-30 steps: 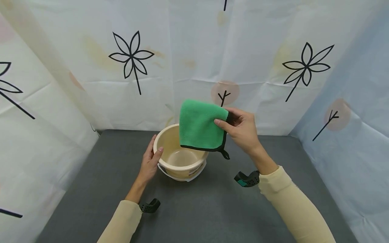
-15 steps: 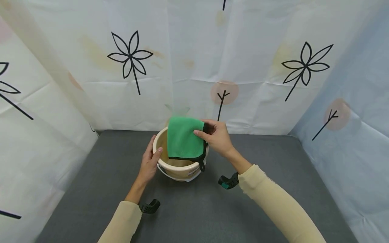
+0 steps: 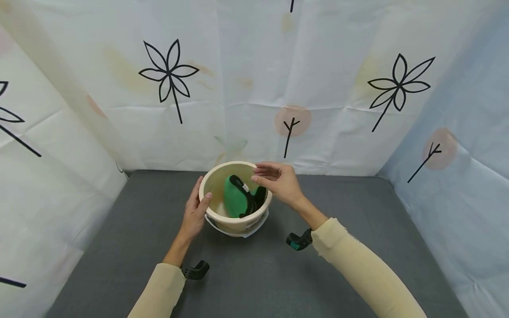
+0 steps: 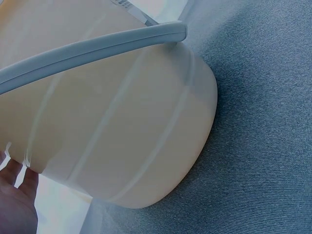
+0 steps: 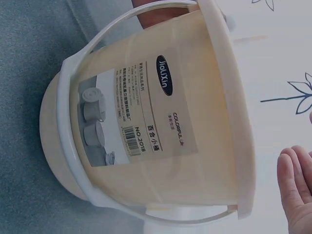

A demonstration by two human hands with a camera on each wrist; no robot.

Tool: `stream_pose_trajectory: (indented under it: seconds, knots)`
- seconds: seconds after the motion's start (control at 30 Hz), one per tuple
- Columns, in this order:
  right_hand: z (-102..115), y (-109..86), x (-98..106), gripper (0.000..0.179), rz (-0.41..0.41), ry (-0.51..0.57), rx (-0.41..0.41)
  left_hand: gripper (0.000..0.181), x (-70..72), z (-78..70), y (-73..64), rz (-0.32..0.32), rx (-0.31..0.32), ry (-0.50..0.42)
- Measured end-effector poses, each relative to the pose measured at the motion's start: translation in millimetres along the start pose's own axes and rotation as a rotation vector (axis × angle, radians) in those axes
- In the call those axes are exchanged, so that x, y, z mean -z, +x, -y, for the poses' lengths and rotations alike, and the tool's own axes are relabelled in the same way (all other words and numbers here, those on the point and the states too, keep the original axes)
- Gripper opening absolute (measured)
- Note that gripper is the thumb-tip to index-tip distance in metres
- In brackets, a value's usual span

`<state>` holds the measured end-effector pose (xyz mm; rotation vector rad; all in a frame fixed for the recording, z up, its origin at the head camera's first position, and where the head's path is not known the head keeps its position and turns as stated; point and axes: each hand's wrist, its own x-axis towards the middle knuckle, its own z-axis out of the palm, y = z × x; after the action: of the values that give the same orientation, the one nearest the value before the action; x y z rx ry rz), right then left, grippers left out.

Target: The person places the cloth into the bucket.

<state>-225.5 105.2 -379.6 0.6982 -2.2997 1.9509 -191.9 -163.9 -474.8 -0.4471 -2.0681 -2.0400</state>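
Observation:
A cream plastic bucket stands upright at the middle of the grey table. My left hand grips its left rim, thumb over the edge; in the left wrist view several fingers lie against the bucket's side. Inside the bucket is a folded green cloth with black edging and a small white tag; part of it is hidden by the near wall. My right hand hovers at the bucket's right rim, fingers fairly straight, holding nothing. A pale handle hangs down over the bucket's labelled side.
The grey tabletop extends to both sides and in front. A white curtain printed with leaf shapes rises right behind the bucket and along both sides. Each wrist wears a black camera mount.
My right hand moved left over the bucket and let go of the green cloth, which dropped inside. My left hand stayed on the rim.

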Motion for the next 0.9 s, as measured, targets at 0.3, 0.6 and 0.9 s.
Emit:
stream_pose_trajectory:
  seconds: [0.3,0.6,0.9]
  knots:
    - [2,-7.5,12,0.040,-0.030,-0.002,0.000,0.062,1.5,-1.7,0.5,-0.010,0.022,-0.007]
    - [-1,-26.7,40,0.040,-0.084,-0.018,0.015,0.065,5.7,-4.4,1.9,0.007,0.063,-0.016]
    - [-11,-50.1,70,0.039,-0.148,-0.079,0.007,0.068,13.6,-15.0,3.1,0.015,0.095,0.130]
